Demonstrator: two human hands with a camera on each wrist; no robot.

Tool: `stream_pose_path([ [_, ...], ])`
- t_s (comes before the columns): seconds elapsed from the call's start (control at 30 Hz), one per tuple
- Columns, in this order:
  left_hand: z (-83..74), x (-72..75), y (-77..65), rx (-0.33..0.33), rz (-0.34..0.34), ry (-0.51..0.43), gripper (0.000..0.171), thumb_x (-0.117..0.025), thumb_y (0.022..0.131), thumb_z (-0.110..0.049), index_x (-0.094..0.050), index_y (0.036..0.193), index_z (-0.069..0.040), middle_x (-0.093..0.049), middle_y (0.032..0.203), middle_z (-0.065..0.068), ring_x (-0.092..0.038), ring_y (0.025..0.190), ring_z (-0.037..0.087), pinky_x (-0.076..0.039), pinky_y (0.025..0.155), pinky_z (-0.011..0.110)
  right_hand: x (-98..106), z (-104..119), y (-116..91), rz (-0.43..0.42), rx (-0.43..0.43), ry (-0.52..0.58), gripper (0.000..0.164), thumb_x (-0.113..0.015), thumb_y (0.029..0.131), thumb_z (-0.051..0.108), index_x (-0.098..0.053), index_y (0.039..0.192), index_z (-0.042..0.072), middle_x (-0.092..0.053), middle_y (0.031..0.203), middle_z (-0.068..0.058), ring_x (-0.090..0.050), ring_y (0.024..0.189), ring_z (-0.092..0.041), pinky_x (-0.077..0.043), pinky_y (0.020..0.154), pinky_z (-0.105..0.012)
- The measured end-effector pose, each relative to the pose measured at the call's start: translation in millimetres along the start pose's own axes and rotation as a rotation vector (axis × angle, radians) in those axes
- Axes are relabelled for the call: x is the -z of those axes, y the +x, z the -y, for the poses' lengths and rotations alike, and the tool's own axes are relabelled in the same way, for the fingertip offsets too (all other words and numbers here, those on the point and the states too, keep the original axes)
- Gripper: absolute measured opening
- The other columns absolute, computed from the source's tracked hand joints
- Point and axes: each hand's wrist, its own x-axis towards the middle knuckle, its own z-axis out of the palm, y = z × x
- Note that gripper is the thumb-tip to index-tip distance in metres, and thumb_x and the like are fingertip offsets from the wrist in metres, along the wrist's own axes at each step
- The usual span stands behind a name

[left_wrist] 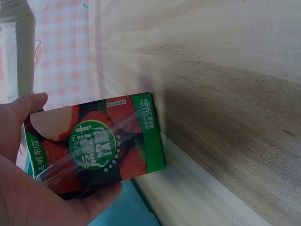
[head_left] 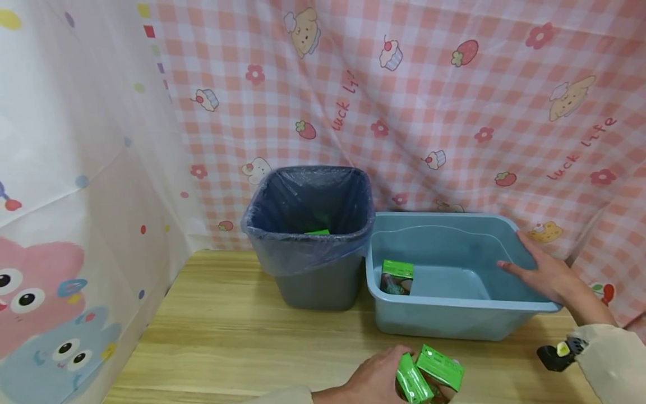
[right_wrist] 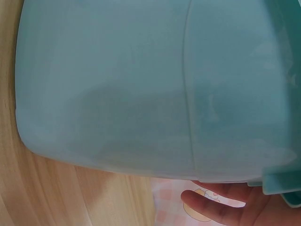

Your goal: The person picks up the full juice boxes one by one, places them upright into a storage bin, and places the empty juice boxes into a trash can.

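Observation:
At the table's front edge in the head view, my left hand (head_left: 375, 377) grips a lychee juice box (head_left: 415, 380) with a green top. In the left wrist view the thumb and fingers clasp the sides of this juice box (left_wrist: 94, 143), and a wrapped straw lies across its front. A second green-topped juice box (head_left: 440, 367) is right beside it, partly overlapped. My right hand (head_left: 547, 278) holds the right rim of the blue basin (head_left: 439, 317), thumb inside and fingers outside. Another juice box (head_left: 397, 278) stands at the basin's left end.
Left of the basin stands a grey bin (head_left: 318, 289) lined with a plastic bag, with something green (head_left: 318, 232) inside. A black strapped device (head_left: 555, 356) is at the right sleeve. Behind the wooden table (head_left: 217, 331) hangs a pink checked curtain (head_left: 323, 90).

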Motion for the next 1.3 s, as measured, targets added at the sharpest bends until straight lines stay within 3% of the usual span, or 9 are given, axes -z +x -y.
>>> stream_pose_path([
  [0.23,4.4,1.7,-3.3,-0.041,-0.011,-0.185,0.066,-0.088,0.074,-0.023,-0.052,0.128,-0.011,-0.065,0.108,-0.011,-0.058,0.097,-0.003,-0.047,0.084,0.016,-0.1,0.4,0.4,0.004,-0.005,0.000,0.100,-0.045,0.097,0.063,0.017,0.154,0.010,-0.007,0.147,-0.049,-0.026,0.117,-0.076,-0.031,0.087,-0.082],
  [0.43,6.1,4.6,-4.3,-0.075,0.010,-0.230,0.061,-0.090,0.072,-0.019,-0.056,0.123,-0.016,-0.065,0.103,-0.018,-0.057,0.096,-0.006,-0.046,0.085,0.015,-0.5,1.1,0.5,0.002,0.003,0.003,0.100,-0.045,0.097,0.063,0.017,0.154,0.010,-0.005,0.148,-0.048,-0.025,0.119,-0.076,-0.030,0.088,-0.083],
  [0.57,4.7,8.1,-4.5,-0.110,0.016,-0.171,0.063,-0.090,0.072,-0.023,-0.059,0.127,-0.018,-0.065,0.106,-0.019,-0.056,0.098,-0.007,-0.046,0.086,0.015,0.5,1.6,0.3,0.003,0.000,0.003,0.100,-0.045,0.097,0.063,0.017,0.155,0.010,-0.005,0.148,-0.048,-0.025,0.118,-0.077,-0.030,0.088,-0.083],
  [0.77,3.6,13.0,-1.6,-0.197,0.014,0.027,0.065,-0.088,0.074,-0.031,-0.060,0.130,-0.016,-0.066,0.112,-0.018,-0.055,0.100,-0.009,-0.044,0.085,0.011,0.3,0.3,0.1,-0.004,0.004,0.003,0.100,-0.045,0.097,0.063,0.016,0.155,0.010,-0.005,0.148,-0.048,-0.025,0.119,-0.076,-0.029,0.088,-0.082],
  [0.93,0.3,17.9,1.5,-0.196,0.012,0.133,0.060,-0.087,0.073,-0.037,-0.062,0.125,-0.018,-0.065,0.106,-0.020,-0.055,0.093,-0.011,-0.044,0.079,0.008,-1.0,-1.5,-0.6,-0.011,0.014,0.005,0.099,-0.045,0.097,0.062,0.016,0.155,0.010,-0.004,0.150,-0.046,-0.023,0.120,-0.076,-0.028,0.089,-0.083],
  [1.3,-11.1,36.0,4.8,-0.221,0.028,0.180,0.052,-0.086,0.074,-0.036,-0.063,0.118,-0.021,-0.064,0.092,-0.023,-0.055,0.078,-0.013,-0.043,0.071,0.005,-1.0,0.2,-1.4,-0.013,0.015,0.011,0.099,-0.045,0.097,0.062,0.016,0.155,0.010,-0.004,0.149,-0.046,-0.024,0.120,-0.076,-0.028,0.089,-0.083],
])
